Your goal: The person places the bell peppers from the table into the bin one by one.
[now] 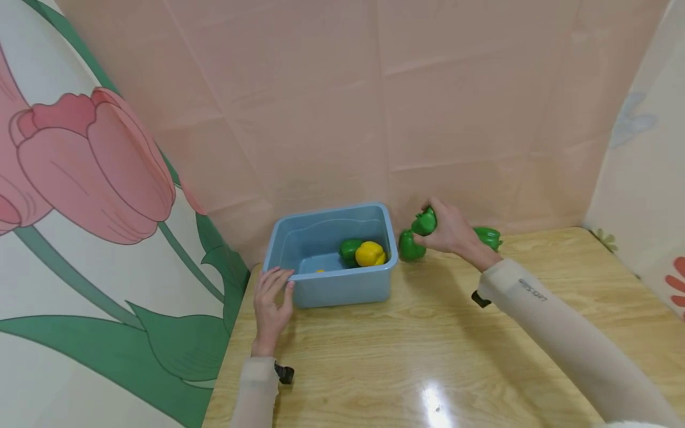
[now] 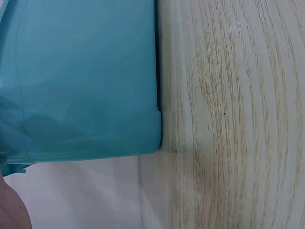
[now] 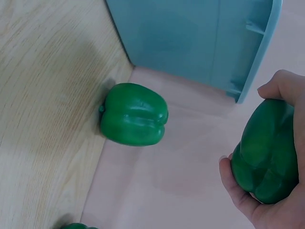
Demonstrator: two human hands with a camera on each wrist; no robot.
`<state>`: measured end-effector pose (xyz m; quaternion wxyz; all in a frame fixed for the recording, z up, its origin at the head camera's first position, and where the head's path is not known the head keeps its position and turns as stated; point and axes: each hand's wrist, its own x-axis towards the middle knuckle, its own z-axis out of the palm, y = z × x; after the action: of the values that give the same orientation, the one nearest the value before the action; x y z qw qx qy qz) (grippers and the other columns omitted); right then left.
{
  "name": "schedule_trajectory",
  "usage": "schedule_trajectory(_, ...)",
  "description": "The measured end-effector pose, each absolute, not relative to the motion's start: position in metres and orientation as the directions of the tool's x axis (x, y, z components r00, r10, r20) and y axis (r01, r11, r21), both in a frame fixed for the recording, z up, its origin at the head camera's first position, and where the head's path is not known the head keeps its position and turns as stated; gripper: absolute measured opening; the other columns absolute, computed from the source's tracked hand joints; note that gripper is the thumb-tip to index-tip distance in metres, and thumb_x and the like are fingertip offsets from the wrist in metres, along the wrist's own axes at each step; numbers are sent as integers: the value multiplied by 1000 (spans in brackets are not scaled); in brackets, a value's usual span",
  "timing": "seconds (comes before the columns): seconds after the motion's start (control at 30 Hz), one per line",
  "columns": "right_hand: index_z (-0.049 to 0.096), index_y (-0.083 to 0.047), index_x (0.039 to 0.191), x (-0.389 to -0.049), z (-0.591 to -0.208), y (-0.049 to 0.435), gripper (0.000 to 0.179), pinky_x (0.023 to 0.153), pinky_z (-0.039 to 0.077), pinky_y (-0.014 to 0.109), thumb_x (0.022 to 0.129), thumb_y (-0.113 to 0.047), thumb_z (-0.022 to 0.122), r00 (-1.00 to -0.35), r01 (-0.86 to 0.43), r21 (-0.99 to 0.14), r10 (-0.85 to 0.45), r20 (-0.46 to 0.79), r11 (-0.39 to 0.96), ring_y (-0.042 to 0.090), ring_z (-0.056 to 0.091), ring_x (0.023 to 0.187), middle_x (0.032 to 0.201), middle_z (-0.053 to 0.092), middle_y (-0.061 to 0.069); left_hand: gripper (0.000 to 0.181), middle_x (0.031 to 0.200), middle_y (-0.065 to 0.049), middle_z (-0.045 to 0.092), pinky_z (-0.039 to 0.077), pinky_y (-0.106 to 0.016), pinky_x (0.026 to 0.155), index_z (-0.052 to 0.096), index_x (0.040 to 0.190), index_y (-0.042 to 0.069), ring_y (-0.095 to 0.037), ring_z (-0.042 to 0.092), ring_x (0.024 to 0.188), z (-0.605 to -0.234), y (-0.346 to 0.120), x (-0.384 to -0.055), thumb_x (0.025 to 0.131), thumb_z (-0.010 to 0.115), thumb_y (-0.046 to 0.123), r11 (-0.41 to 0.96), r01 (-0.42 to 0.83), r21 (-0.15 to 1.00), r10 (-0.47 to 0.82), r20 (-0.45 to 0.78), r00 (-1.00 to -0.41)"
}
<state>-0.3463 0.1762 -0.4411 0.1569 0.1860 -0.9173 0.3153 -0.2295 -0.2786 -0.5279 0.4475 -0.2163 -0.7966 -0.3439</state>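
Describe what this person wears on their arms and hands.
The left hand and right hand are ungloved. The left sleeve and right sleeve are pale beige, reaching the wrists; the right has dark lettering near its cuff. A small, blocky black device shows at each cuff.

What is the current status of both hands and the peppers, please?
Left hand touching blue bin at near-left corner. Right hand gripping green pepper, raised right of bin. Possibly in the way: second green pepper on table beside bin.
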Motion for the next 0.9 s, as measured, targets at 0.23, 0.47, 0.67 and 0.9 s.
schedule_trajectory(0.23, 56, -8, 122, -345, -436, 171, 64, 65, 55, 39, 74, -30, 92, -861, -475, -507, -260, 437, 719, 31, 63, 85, 105, 65, 16, 30, 117, -11, 79, 31, -78, 116, 81, 122, 12, -39, 64, 125, -527, -278, -229, 95, 76, 0, 666, 656, 354, 38, 863, -504)
schedule_trajectory(0.47, 56, -9, 122, -342, -432, 166, 63, 65, 55, 38, 75, -31, 91, -851, -495, -516, -270, 450, 699, 30, 62, 84, 104, 64, 15, 30, 117, -11, 79, 30, -77, 117, 81, 122, 12, -39, 64, 126, -526, -278, -228, 95, 76, 1, 667, 651, 361, 35, 858, -512)
schedule_trajectory(0.67, 56, -8, 122, -341, -425, 160, 61, 65, 55, 38, 77, -31, 89, -852, -494, -525, -268, 449, 693, 30, 63, 83, 103, 64, 15, 30, 118, -11, 78, 28, -72, 122, 80, 122, 12, -40, 64, 127, -526, -278, -228, 95, 76, 0, 665, 650, 367, 33, 856, -517)
schedule_trajectory(0.9, 57, -8, 121, -341, -422, 155, 61, 64, 55, 39, 74, -27, 92, -840, -513, -532, -266, 473, 673, 30, 63, 81, 103, 65, 15, 29, 118, -10, 79, 29, -73, 121, 81, 122, 13, -39, 64, 127, -528, -278, -229, 95, 75, 1, 669, 645, 369, 27, 855, -518)
